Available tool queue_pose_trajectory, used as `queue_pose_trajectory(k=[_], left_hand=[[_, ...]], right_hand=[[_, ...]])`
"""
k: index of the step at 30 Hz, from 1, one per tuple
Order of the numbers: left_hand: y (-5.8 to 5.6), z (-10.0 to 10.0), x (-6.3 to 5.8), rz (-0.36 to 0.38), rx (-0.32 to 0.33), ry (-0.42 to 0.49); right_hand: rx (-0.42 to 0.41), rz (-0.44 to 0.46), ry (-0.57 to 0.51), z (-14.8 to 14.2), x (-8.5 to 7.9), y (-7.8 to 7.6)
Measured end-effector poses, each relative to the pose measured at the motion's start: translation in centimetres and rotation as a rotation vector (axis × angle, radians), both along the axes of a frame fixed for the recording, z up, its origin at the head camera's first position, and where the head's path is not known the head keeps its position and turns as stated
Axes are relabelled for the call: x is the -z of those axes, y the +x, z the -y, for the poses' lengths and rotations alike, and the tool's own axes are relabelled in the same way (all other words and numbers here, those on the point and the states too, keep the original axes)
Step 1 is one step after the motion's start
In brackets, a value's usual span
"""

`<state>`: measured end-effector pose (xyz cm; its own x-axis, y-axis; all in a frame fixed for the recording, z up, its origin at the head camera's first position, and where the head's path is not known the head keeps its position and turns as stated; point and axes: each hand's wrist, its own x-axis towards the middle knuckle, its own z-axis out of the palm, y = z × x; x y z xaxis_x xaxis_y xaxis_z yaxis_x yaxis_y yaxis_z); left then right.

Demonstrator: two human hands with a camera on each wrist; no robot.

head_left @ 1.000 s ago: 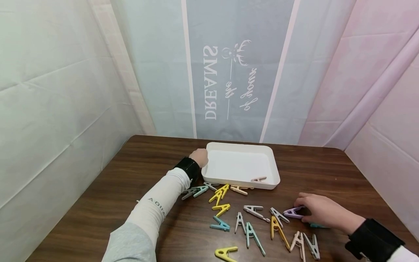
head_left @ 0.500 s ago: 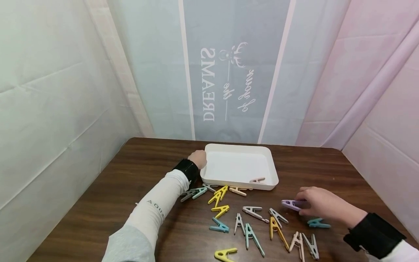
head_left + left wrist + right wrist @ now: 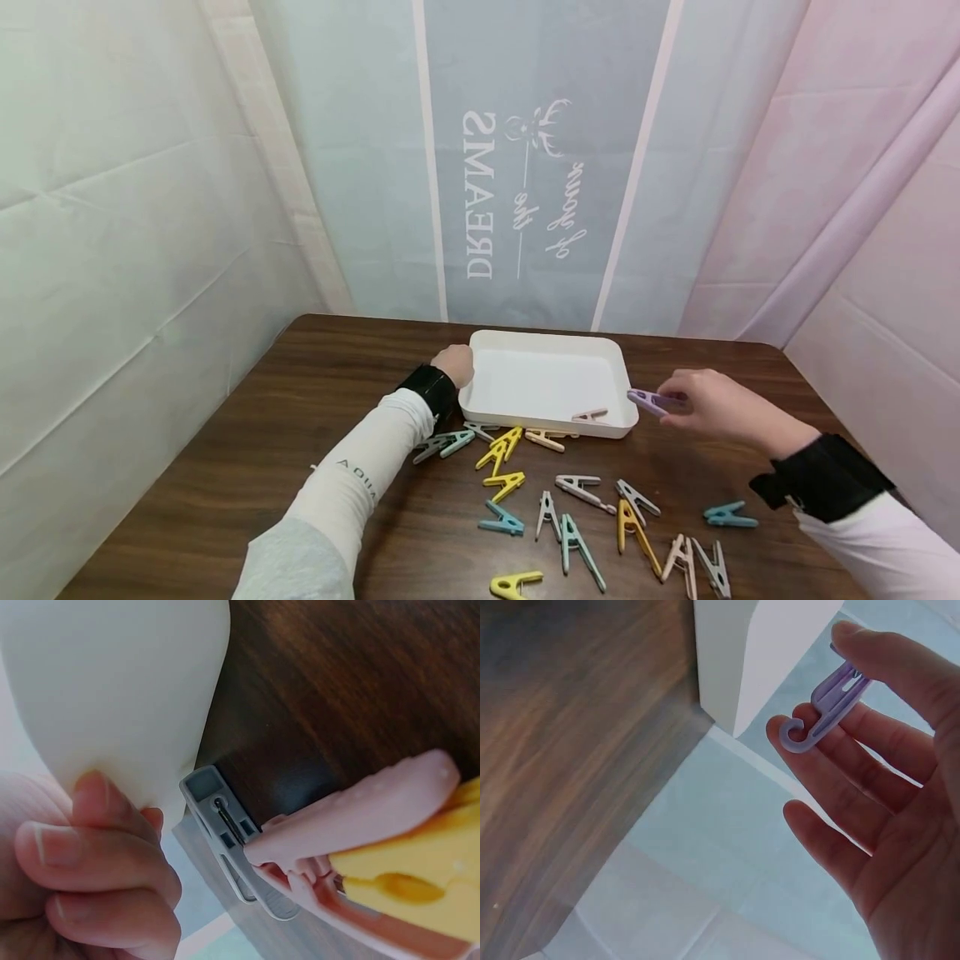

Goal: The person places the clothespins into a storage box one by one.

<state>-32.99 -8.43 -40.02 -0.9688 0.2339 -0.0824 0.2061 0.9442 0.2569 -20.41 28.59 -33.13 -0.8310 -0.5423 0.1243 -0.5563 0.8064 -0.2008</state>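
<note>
My left hand [image 3: 453, 364] grips the left wall of the white tray [image 3: 547, 375]; in the left wrist view, its curled fingers [image 3: 112, 874] lie against the tray's side. My right hand [image 3: 708, 404] pinches a purple clothespin [image 3: 647, 401] between thumb and fingers, just off the tray's right wall. The right wrist view shows this clothespin's hooked end [image 3: 799, 739] pointing away from the palm. Inside the tray, a pale pink clothespin [image 3: 590, 414] lies at the front right corner.
Several clothespins are scattered on the brown wooden table [image 3: 360, 350] in front of the tray, among them a yellow one [image 3: 504, 483], an orange one [image 3: 636, 533] and a teal one [image 3: 729, 515]. Fabric curtains [image 3: 367, 167] hang close around the table's back and sides.
My right hand has lifted the purple clothespin off the table and carried it up and left to the tray's right side, uncovering the teal clothespin. My left hand stays at the tray.
</note>
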Motion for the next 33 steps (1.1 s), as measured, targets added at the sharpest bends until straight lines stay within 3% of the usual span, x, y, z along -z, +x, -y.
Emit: queue_pose_trajectory(k=[12, 17, 33], left_hand=[[-0.1, -0.2, 0.1, 0.021, -0.003, -0.013], [-0.1, -0.1, 0.3, 0.013, 0.011, -0.019], [0.4, -0.3, -0.3, 0.017, 0.001, -0.027]], right_hand=[[-0.007, -0.022, 0.09, 3.9, 0.3, -4.8], [-0.028, 0.021, 0.166, 5.6, 1.2, -6.6], [-0.073, 0.097, 0.315, 7.5, 2.6, -7.8]])
